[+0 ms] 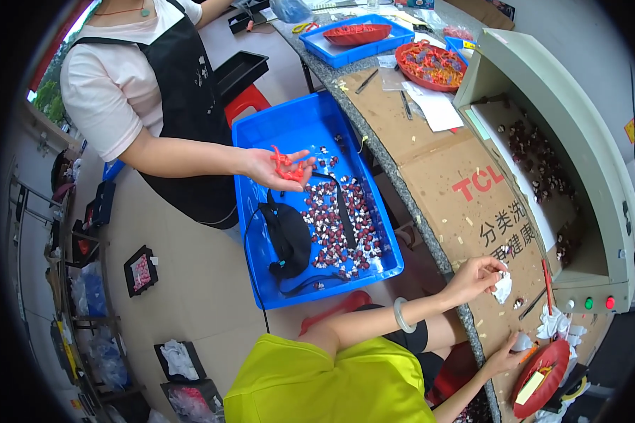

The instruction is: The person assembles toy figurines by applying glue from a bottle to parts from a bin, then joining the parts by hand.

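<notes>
My left hand (475, 279), with a pale bangle on its wrist, pinches a small crumpled-looking white piece (502, 287) above the cardboard-covered table. Lower down, my right hand (505, 358) rests by the table edge with its fingers closed. A small pale piece (522, 342) and a thin orange item (528, 354) are at its fingertips; which of them it grips is not clear. Beside that hand tilts a red dish (541, 379) with a yellow block and small bits in it. White pieces (554, 323) lie just beyond, near a red stick (547, 285).
Another person's hand (281, 168) holds red pieces over a blue tub (243, 137) of dark-red and white bits and a black fabric item (286, 231). An open-fronted curved cabinet (578, 92) with coloured buttons stands on the table, near a red bowl (430, 65) and blue tray (339, 58).
</notes>
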Demonstrator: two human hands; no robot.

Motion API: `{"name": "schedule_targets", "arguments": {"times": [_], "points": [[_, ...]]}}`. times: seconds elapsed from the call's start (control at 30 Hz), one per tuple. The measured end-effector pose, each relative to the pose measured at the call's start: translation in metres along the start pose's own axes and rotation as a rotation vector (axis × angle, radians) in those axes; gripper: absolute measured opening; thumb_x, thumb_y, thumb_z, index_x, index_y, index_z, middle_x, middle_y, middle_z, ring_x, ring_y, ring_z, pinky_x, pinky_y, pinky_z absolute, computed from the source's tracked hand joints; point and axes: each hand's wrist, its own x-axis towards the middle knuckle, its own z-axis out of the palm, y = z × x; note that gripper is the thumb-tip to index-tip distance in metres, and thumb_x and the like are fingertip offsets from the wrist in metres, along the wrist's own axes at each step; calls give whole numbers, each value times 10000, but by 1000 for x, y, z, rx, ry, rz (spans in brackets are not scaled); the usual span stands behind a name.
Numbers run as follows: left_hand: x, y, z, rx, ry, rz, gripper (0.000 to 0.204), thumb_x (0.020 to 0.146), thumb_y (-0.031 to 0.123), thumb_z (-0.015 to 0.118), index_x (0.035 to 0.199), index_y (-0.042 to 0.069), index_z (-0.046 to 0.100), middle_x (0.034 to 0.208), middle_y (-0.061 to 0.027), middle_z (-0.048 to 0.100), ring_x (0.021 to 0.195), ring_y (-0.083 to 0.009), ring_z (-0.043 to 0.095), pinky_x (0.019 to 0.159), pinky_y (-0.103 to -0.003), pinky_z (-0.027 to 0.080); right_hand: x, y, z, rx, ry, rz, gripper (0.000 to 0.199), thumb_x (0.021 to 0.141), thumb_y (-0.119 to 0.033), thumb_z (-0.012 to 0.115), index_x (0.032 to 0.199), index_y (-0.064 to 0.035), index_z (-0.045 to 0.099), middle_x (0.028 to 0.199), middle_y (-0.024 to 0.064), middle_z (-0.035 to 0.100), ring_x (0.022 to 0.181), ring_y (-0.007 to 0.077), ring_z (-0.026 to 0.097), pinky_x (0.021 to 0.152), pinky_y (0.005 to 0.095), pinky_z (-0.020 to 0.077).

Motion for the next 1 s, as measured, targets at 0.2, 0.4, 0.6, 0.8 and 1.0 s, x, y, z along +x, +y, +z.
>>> {"name": "schedule_targets", "arguments": {"times": [0.2,0.4,0.6,0.8,1.0], "points": [[4,1,-1,13,1,68,190,903,73,541,1079,2,560,818,-23,607,696,-61,554,642,-208,461,1,12,2,57,10,-47,374,880,-216,629,1100,71,533,992,157,620,879,216,588,791,342,467],[-2,3,1,2,-17,-24,181,899,64,540,1068,1,561,832,-25,605,693,-63,553,641,-210,464,1,9,1,81,28,-66,358,887,-228,620,1093,56,550,978,143,628,847,206,595,742,333,482],[0,1,4,7,-24,15,179,894,48,539,1065,2,562,833,-17,601,695,-59,552,635,-205,463,2,18,-2,30,5,-12,364,874,-163,634,1142,66,543,1056,168,629,893,231,602,799,341,475],[-3,-7,4,-18,-19,-4,198,884,55,562,1075,4,562,864,-23,595,697,-62,559,630,-205,468,0,10,3,61,49,-59,345,888,-197,620,1108,62,561,1006,175,632,845,224,597,755,329,475],[-1,-3,5,19,-10,-27,180,907,72,536,1076,17,564,814,4,599,677,-45,543,601,-187,437,0,6,-5,-47,45,-45,348,871,-220,639,1064,61,571,963,169,642,818,249,602,738,351,476]]}}
